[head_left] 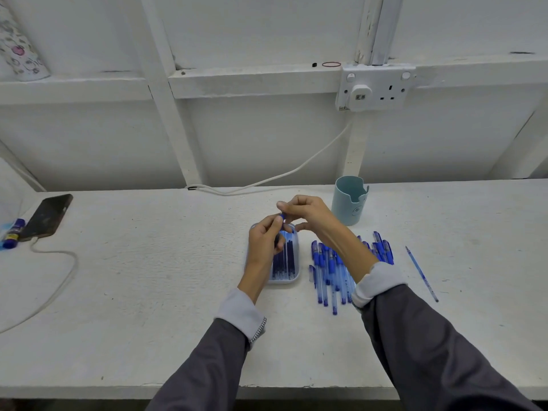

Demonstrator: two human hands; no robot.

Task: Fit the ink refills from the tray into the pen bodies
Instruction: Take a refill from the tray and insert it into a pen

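The left hand (264,244) hides most of its pen (282,216).

One tray (292,280) on the table (148,262) holds about seven dark ink refills (287,256); a hand covers some, so the exact number is unclear. One heap of blue pen bodies (321,262) counts roughly a dozen, overlapping too much for a sure figure. One held pen body (282,216) is pinched by two hands, the left hand (264,243) and the right hand (310,213). One lone slim pen (421,273) lies apart. There is one pale-blue cup (350,203), one phone (47,216), one glue stick (13,232), one double socket (375,87) and two white cables (311,161).
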